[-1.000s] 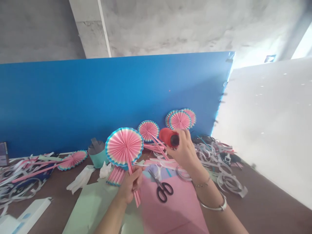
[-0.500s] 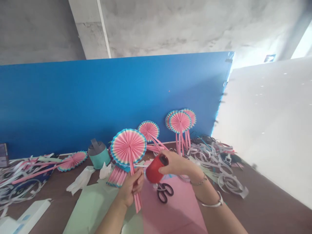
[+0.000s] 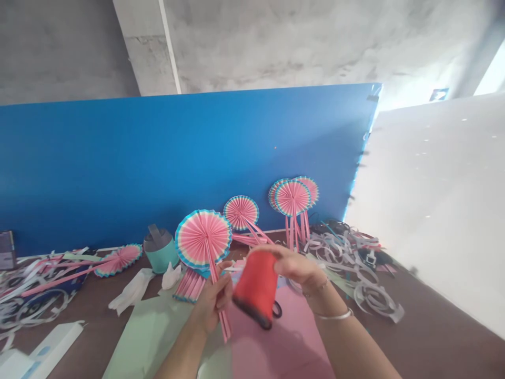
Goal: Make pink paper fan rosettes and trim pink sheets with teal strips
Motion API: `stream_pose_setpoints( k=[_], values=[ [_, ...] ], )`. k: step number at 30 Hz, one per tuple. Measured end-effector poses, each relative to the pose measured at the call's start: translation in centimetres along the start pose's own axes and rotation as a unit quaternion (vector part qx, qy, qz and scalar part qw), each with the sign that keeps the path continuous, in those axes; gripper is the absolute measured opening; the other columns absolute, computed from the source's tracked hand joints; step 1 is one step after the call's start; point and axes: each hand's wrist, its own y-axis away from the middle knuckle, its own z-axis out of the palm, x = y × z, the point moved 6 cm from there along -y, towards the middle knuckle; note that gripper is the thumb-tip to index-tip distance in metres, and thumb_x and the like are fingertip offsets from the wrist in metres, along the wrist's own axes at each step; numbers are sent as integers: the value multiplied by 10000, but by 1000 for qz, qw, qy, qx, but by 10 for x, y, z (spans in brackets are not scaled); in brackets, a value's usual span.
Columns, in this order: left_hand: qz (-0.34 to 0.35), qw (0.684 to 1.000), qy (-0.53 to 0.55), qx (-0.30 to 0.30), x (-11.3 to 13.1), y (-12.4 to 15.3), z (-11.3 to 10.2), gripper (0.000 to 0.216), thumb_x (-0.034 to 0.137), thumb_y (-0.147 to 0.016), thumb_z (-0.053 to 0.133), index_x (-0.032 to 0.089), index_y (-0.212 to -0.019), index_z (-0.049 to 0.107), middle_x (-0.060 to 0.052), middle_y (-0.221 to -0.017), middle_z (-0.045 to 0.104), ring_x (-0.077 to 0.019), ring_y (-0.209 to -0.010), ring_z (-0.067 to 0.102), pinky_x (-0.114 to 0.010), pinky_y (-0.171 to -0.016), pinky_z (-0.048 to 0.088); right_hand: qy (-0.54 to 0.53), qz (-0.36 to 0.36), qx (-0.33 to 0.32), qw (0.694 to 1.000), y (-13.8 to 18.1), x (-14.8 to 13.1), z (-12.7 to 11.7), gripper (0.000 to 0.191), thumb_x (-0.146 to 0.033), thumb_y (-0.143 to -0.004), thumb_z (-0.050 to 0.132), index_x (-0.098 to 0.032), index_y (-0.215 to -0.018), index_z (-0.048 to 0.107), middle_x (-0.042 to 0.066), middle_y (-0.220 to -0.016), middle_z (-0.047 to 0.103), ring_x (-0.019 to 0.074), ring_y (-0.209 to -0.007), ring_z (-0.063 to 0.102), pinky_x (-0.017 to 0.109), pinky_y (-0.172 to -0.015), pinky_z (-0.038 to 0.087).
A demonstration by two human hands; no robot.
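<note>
The left hand (image 3: 215, 299) grips the fan (image 3: 194, 239), likely light and easily crushed, by its stick (image 3: 212, 259), the best place, while the right hand (image 3: 298, 267) grips a red spool (image 3: 258, 284).

Black scissor handle (image 3: 280, 308) partly hidden behind blurred red spool (image 3: 258, 284), white box (image 3: 13, 360) cut by left edge, sign (image 3: 439, 95) illegible

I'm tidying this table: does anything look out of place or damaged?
Yes, untidy: white strips lie in loose tangles on the table, at right and left, and a crumpled white wad sits by the teal cup. The fan in the left hand shows no visible damage.
</note>
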Motion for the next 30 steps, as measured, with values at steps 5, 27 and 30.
stream_pose_setpoints(
  k=[5, 27, 30],
  values=[
    [6, 999, -41, -4, -5, 1, 5, 477, 420, -694, 747, 191, -1045, 520, 120, -472, 444, -17, -340, 185, -173, -356, 94, 407, 67, 151, 898, 5, -3, -2, 357, -216, -592, 703, -203, -938, 619, 36, -921, 613, 187, -781, 565, 309, -704, 455],
    [169, 974, 21, 149, 15, -6, -24, 485, 478, -685, 771, 205, -1003, 527, 120, -502, 482, -12, -330, 269, -135, -335, 201, 412, -33, 305, 858, -93, 60, -19, 312, -94, -636, 591, -184, -934, 576, 56, -930, 658, 250, -946, 607, 368, -862, 446],
    [165, 974, 20, 153, 15, -6, -24, 498, 483, -678, 772, 204, -1009, 525, 118, -505, 490, -13, -329, 274, -136, -335, 198, 421, -32, 276, 864, -92, 62, -18, 392, -78, -645, 582, -186, -1022, 594, 72, -1028, 667, 268, -1019, 609, 371, -880, 453]
  ],
)
